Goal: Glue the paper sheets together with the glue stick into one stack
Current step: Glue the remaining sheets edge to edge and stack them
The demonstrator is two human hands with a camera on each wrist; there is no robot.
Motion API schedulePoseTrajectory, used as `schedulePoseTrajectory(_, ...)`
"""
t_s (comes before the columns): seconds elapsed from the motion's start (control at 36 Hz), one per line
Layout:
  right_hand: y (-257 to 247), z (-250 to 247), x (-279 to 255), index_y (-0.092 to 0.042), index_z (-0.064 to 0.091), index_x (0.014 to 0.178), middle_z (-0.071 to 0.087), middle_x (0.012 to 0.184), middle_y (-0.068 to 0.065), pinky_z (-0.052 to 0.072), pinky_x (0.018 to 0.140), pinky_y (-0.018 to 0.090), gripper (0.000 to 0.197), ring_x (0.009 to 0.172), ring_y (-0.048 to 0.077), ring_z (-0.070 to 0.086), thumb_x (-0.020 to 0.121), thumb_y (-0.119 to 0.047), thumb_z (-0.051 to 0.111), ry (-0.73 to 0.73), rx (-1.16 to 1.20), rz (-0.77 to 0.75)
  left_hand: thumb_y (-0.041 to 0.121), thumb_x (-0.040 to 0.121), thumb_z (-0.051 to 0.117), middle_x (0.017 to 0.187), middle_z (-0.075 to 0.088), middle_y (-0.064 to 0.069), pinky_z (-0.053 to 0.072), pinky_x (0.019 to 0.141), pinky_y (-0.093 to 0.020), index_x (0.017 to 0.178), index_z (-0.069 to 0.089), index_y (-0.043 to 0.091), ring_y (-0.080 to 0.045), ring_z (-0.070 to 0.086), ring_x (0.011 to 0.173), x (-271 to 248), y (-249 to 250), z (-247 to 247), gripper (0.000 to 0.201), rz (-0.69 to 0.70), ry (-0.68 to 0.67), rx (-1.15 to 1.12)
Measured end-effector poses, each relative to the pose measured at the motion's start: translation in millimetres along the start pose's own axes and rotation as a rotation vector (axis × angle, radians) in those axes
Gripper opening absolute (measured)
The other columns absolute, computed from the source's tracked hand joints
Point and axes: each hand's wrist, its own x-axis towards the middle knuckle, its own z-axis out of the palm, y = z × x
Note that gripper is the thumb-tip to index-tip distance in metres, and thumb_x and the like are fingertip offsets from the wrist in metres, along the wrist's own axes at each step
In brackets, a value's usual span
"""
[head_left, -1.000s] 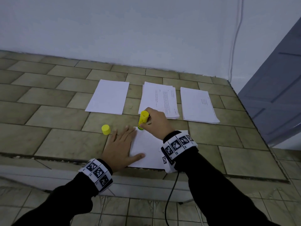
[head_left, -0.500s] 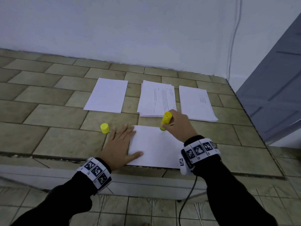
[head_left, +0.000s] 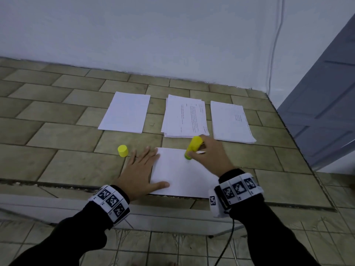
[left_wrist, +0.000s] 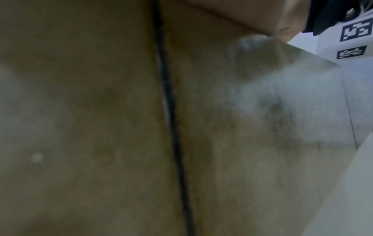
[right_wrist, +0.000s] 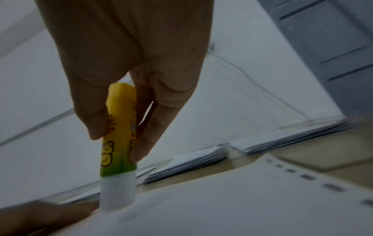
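Glue is being spread: the glue stick (head_left: 193, 147), gripped by the right hand (head_left: 209, 156), is pressed to a sheet (head_left: 182, 175) pinned beneath the flat, open left hand (head_left: 140, 169); further strokes appear needed.

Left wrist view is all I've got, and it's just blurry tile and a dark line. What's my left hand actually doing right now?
Observer: The left hand lies flat, fingers straight, pressing the left edge of the near sheet.
Operator: And the glue?
Observer: The right hand grips the glue stick, tip down on that sheet's far edge.
Operator: Is it capped?
Observer: No. The yellow cap stands on the tiles just beyond the left fingertips.
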Motion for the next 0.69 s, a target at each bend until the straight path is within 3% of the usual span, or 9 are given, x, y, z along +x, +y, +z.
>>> schedulePoseTrajectory(0.11, -20, 33, 1, -0.004, 0.061, 0.079, 0.065, 0.084, 0.008, 0.053, 0.076, 0.032, 0.014, 0.081, 0.019, 0.063, 0.077, -0.009, 0.074, -0.157, -0.052, -0.053, 0.102, 0.056, 0.004, 0.163, 0.002, 0.007, -0.012, 0.120, -0.044, 0.155, 0.016, 0.018, -0.011, -0.009, 0.150, 1, 0, 0, 0.130, 0.000, -0.011, -0.001)
schedulePoseTrajectory(0.25, -31, 62, 4, -0.008, 0.058, 0.076, 0.060, 0.082, 0.008, 0.051, 0.075, 0.044, 0.016, 0.078, 0.021, 0.058, 0.077, -0.015, 0.073, -0.209, -0.126, -0.125, 0.098, 0.065, 0.023, 0.163, 0.009, 0.008, -0.009, 0.120, -0.047, 0.154, 0.013, 0.033, -0.013, -0.007, 0.150, 3, -3, 3, 0.111, 0.035, 0.037, -0.047)
schedulePoseTrajectory(0.33, -35, 63, 3, -0.011, 0.055, 0.076, 0.059, 0.084, 0.011, 0.051, 0.074, 0.046, 0.016, 0.079, 0.024, 0.057, 0.078, -0.013, 0.071, -0.216, -0.152, -0.140, 0.097, 0.067, 0.025, 0.162, 0.014, 0.008, -0.008, 0.120, -0.048, 0.154, 0.017, 0.032, -0.014, -0.004, 0.151, 3, -3, 4, 0.109, 0.048, 0.052, -0.047)
schedulePoseTrajectory(0.42, -33, 56, 2, -0.014, 0.051, 0.073, 0.058, 0.081, 0.010, 0.051, 0.071, 0.047, 0.019, 0.077, 0.025, 0.056, 0.078, -0.012, 0.069, -0.216, -0.173, -0.136, 0.098, 0.066, 0.022, 0.164, 0.009, 0.007, -0.008, 0.120, -0.048, 0.155, 0.016, 0.026, -0.013, -0.006, 0.150, 2, -4, 4, 0.115, 0.028, 0.023, -0.009)
schedulePoseTrajectory(0.5, -25, 39, -1, -0.013, 0.052, 0.073, 0.058, 0.080, 0.009, 0.052, 0.070, 0.046, 0.017, 0.077, 0.024, 0.057, 0.077, -0.012, 0.068, -0.193, -0.172, -0.085, 0.102, 0.057, 0.008, 0.164, 0.003, 0.005, -0.010, 0.120, -0.045, 0.155, 0.017, 0.018, -0.011, -0.008, 0.150, 2, -1, 1, 0.129, -0.003, -0.009, 0.022)
schedulePoseTrajectory(0.69, 12, -19, -20, 0.003, 0.056, 0.073, 0.064, 0.074, 0.018, 0.053, 0.068, 0.041, 0.022, 0.071, 0.030, 0.062, 0.087, -0.012, 0.063, -0.042, -0.155, 0.052, 0.102, 0.052, -0.002, 0.163, -0.001, 0.008, -0.014, 0.120, -0.042, 0.155, 0.015, 0.019, -0.009, -0.011, 0.149, 0, 2, -2, 0.133, -0.016, -0.023, 0.026)
